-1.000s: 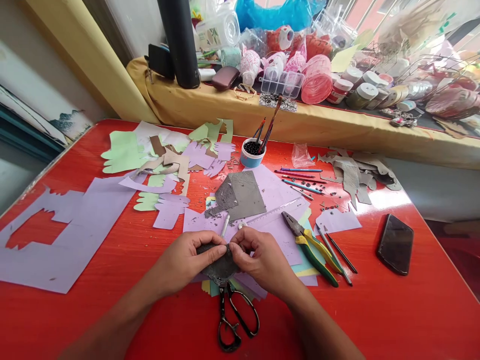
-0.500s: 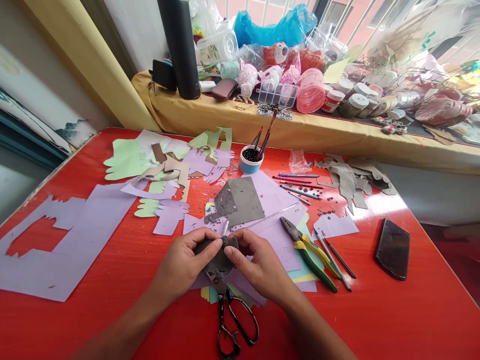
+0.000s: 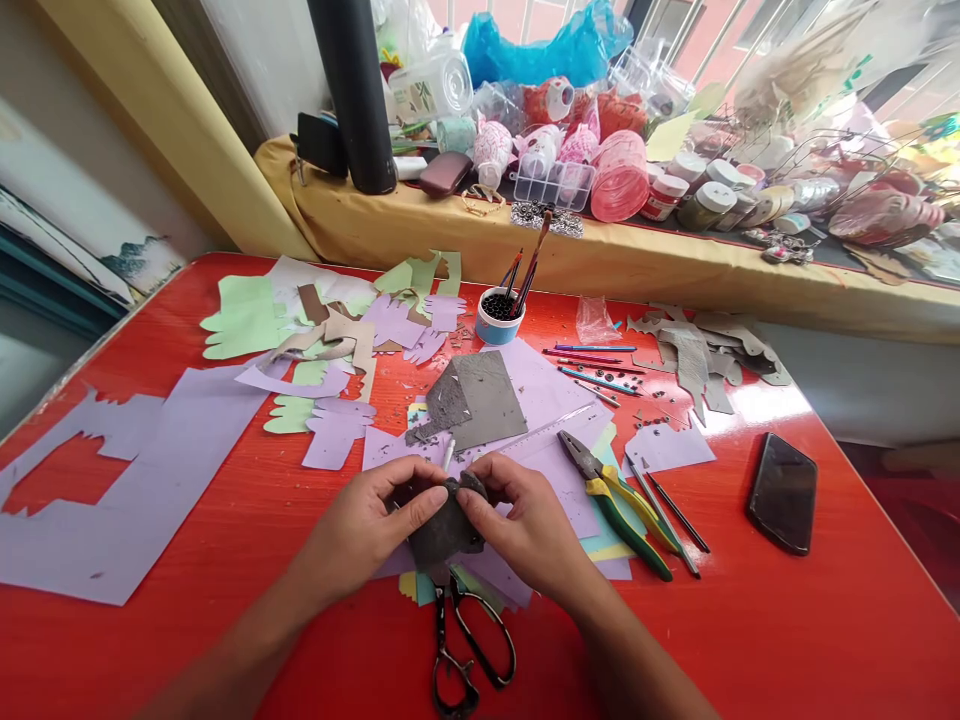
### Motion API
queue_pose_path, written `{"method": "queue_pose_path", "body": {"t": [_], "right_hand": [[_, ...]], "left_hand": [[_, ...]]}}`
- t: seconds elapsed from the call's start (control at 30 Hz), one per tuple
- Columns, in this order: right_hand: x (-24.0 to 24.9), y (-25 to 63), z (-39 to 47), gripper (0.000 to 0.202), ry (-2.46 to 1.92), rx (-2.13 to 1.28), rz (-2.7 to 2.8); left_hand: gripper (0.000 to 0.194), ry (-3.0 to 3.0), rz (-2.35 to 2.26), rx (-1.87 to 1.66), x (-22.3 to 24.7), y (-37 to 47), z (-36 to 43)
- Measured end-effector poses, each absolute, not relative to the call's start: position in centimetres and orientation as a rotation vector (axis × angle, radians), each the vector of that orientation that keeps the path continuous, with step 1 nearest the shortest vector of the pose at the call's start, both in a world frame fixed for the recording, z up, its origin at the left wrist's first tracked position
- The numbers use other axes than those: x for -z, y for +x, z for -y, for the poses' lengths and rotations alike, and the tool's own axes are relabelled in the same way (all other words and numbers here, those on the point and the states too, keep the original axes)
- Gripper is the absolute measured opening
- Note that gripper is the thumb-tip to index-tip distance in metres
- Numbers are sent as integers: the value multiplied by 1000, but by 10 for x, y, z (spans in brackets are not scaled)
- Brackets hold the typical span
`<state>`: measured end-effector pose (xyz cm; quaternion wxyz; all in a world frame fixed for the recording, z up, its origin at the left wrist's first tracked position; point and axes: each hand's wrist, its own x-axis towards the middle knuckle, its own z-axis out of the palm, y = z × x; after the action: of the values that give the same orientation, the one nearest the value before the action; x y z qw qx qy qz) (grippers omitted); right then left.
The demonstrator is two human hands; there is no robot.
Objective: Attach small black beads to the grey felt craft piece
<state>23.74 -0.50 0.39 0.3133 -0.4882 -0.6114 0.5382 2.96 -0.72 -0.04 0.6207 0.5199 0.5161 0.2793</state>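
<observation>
A dark grey piece (image 3: 440, 535) is pinched at its upper edge between both hands, low in the middle of the view. My left hand (image 3: 375, 515) grips its left side with thumb and fingers. On the right, my right hand (image 3: 521, 515) pinches a small curled part of the same piece. Black-handled scissors (image 3: 474, 640) lie just below, their blades largely hidden under the piece. Beyond the fingers, a white stick (image 3: 449, 453) points away from me. Behind it, a grey sheet (image 3: 491, 400) rests on purple paper (image 3: 536, 385).
Pliers (image 3: 615, 505) and a black phone (image 3: 782, 493) lie to the right. A cup of brushes (image 3: 499, 318) stands behind. Purple cut-outs (image 3: 161, 490) and green paper (image 3: 244, 315) spread left; grey scraps (image 3: 686, 360) lie back right.
The grey piece has turned in my fingers and now hangs lower over the scissors' pivot. My right hand has shifted slightly to the right. The camera view has moved a little.
</observation>
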Motion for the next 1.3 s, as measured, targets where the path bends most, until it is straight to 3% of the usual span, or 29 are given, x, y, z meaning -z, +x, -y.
{"method": "queue_pose_path", "body": {"t": [0.27,0.83,1.3], "right_hand": [[-7,237,6,6,-1292,-1451,1692],[-2,240,5,8,-1286,-1462,1688],[-2,235,5,5,-1318,-1450,1690]], "left_hand": [[23,1375,-1253,-614,-8,28,3],[28,1115,-1192,-664,10,28,6],[25,1327,-1331,-499,2,29,11]]}}
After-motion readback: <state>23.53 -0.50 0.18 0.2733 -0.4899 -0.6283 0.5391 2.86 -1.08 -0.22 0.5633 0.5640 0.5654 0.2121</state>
